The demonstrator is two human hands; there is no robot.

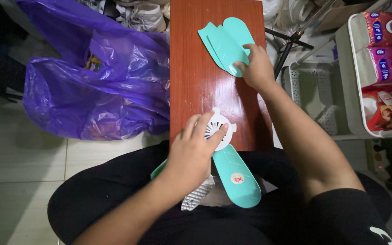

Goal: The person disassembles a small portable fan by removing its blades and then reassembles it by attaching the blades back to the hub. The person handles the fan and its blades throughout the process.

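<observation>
The setting is a cluttered home room: tiled floor (pixel 19 154), purple plastic bag (pixel 91 86), shoes (pixel 141 16), and white storage baskets (pixel 355 77) holding packaged household goods.

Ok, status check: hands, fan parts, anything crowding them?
Left hand pressing white fan hub. Right hand on loose teal blades. Purple bag beside red board, apart.

Head view, steeply down, close
</observation>
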